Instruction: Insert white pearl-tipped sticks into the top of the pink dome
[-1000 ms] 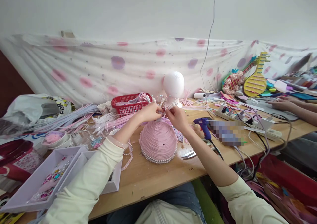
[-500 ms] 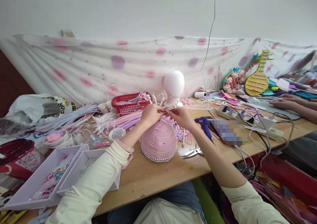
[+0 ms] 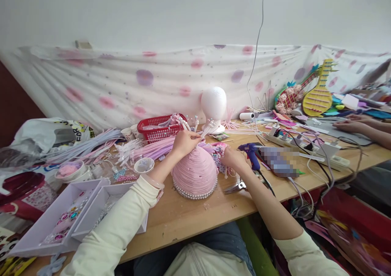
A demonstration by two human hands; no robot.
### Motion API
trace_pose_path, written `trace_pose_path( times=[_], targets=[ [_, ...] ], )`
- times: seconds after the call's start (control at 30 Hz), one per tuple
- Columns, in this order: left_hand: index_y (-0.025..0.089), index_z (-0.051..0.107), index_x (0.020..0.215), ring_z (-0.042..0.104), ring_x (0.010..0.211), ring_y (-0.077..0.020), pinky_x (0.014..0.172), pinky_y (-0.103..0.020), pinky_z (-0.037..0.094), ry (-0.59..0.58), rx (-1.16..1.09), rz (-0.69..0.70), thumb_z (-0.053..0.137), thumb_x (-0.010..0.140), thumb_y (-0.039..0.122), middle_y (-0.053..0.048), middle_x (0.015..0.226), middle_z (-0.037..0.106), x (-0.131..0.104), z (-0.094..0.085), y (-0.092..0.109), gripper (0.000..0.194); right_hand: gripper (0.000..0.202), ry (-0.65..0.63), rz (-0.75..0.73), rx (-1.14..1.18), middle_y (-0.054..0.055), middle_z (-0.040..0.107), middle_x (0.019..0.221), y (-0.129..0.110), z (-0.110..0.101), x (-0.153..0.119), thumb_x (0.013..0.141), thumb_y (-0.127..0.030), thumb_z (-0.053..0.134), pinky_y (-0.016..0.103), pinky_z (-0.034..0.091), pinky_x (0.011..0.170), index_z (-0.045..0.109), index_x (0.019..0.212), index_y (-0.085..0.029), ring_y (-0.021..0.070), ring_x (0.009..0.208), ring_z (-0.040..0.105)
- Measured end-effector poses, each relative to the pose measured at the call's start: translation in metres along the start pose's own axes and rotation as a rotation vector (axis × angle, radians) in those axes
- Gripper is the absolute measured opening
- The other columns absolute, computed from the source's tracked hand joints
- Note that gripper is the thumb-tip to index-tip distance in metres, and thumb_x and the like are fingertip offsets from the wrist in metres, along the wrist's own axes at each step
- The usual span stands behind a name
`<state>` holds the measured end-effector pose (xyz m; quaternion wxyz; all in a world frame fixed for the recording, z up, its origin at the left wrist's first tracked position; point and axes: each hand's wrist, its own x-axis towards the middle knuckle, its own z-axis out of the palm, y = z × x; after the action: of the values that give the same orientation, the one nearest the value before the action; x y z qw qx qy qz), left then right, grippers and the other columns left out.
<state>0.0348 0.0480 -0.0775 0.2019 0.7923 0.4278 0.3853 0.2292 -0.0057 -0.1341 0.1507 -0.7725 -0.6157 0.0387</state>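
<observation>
A pink dome-shaped hat (image 3: 195,172) wound with cord stands on the table, a row of pearls along its lower rim and a peaked top. At that peak my left hand (image 3: 185,143) is closed, its fingers pinched round the top. Pearl-tipped white stems (image 3: 208,128) fan out just above those fingers. To the right of the hat is my right hand (image 3: 233,160), by a small bright pink item (image 3: 220,146) and some beaded strands; its fingertips are mostly hidden. Below it lie scissors (image 3: 234,187). A blue glue gun (image 3: 252,154) is farther right.
A white foam head (image 3: 214,107) and a red basket (image 3: 159,128) stand behind. Pale purple trays (image 3: 65,215) with gems sit at left. A phone (image 3: 279,162), power strip (image 3: 308,150) and cables lie at right, where another person's hands (image 3: 351,125) rest.
My right hand has left the hat's peak and moved down and right beside the hat. My left hand stays at the peak.
</observation>
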Motion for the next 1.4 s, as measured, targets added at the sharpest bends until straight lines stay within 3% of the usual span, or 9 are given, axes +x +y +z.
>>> trace_pose_path(
  times=[0.17,0.37,0.43,0.57,0.7,0.8,0.87,1.03,1.4],
  targets=[
    [0.015,0.078,0.088,0.070,0.085,-0.0204,0.079,-0.029,0.050,0.015,-0.032,0.017,0.070,0.073,0.023,-0.008,0.090,0.077,-0.001,0.000,-0.002,0.018,0.032,-0.068,0.077,-0.046,0.026,0.069,0.104,-0.001,-0.001,-0.002,0.077,-0.013,0.059,0.037,0.048,0.074,0.064,0.107,-0.008,0.0326,0.097,0.067],
    [0.016,0.077,0.089,0.070,0.079,-0.0196,0.075,-0.029,0.050,0.059,-0.101,0.001,0.070,0.074,0.023,-0.006,0.086,0.077,-0.005,0.004,-0.008,0.018,0.024,-0.072,0.042,0.000,0.019,0.071,0.093,0.016,-0.012,-0.013,0.080,-0.011,0.049,0.034,0.047,0.073,0.069,0.092,-0.011,0.0278,0.088,0.067],
    [0.016,0.077,0.089,0.070,0.079,-0.0196,0.075,-0.029,0.050,0.067,-0.121,0.008,0.070,0.074,0.023,-0.006,0.086,0.077,-0.006,0.005,-0.009,0.018,0.033,-0.053,-0.029,0.175,0.012,0.071,0.091,0.027,-0.016,-0.022,0.082,-0.012,0.040,0.030,0.048,0.070,0.070,0.095,-0.014,0.0216,0.082,0.066],
    [0.016,0.077,0.088,0.069,0.078,-0.0193,0.076,-0.029,0.050,0.066,-0.148,0.027,0.070,0.074,0.022,-0.006,0.083,0.077,-0.006,0.005,-0.011,0.016,0.041,-0.058,-0.314,0.940,0.005,0.066,0.091,0.043,-0.027,-0.040,0.080,-0.023,0.047,0.027,0.048,0.063,0.062,0.118,-0.019,0.0157,0.074,0.061],
    [0.017,0.077,0.087,0.069,0.078,-0.0190,0.076,-0.029,0.050,0.076,-0.173,0.031,0.070,0.074,0.022,-0.005,0.084,0.077,-0.007,0.006,-0.014,0.016,0.026,0.282,-0.267,1.091,-0.003,0.054,0.067,0.036,-0.033,-0.046,0.070,-0.038,0.073,0.023,0.042,0.054,0.061,0.085,-0.021,0.0115,0.060,0.050],
    [0.016,0.078,0.086,0.068,0.078,-0.0190,0.074,-0.028,0.049,0.091,-0.180,0.036,0.070,0.073,0.023,-0.006,0.081,0.077,-0.007,0.008,-0.016,0.016,0.042,0.513,-0.151,1.104,-0.007,0.034,0.047,0.022,-0.034,-0.051,0.082,-0.053,0.060,0.022,0.028,0.042,0.046,0.059,-0.021,0.0081,0.043,0.033],
    [0.016,0.078,0.086,0.067,0.077,-0.0189,0.072,-0.028,0.048,0.102,-0.175,0.033,0.070,0.074,0.024,-0.005,0.075,0.076,-0.008,0.009,-0.016,0.017,0.043,0.468,-0.201,1.194,-0.007,0.036,0.043,0.011,-0.035,-0.057,0.089,-0.056,0.048,0.023,0.028,0.040,0.052,0.066,-0.021,0.0088,0.040,0.034],
    [0.015,0.078,0.086,0.061,0.066,-0.0153,0.063,-0.025,0.044,0.104,-0.162,0.031,0.069,0.073,0.028,-0.003,0.066,0.071,-0.009,0.009,-0.017,0.020,0.034,0.271,-0.333,1.202,0.002,0.064,0.064,-0.021,-0.029,-0.067,0.083,-0.053,0.060,0.026,0.047,0.050,0.064,0.078,-0.019,0.0143,0.055,0.059],
    [0.016,0.078,0.083,0.034,0.047,-0.0083,0.049,-0.023,0.025,0.077,-0.241,0.046,0.067,0.071,0.034,0.004,0.048,0.051,-0.012,0.008,-0.018,0.025,0.048,0.292,-0.246,1.172,0.002,0.060,0.054,-0.040,-0.014,-0.059,0.084,-0.061,0.053,0.025,0.045,0.044,0.064,0.065,-0.018,0.0130,0.045,0.054]
  ],
)
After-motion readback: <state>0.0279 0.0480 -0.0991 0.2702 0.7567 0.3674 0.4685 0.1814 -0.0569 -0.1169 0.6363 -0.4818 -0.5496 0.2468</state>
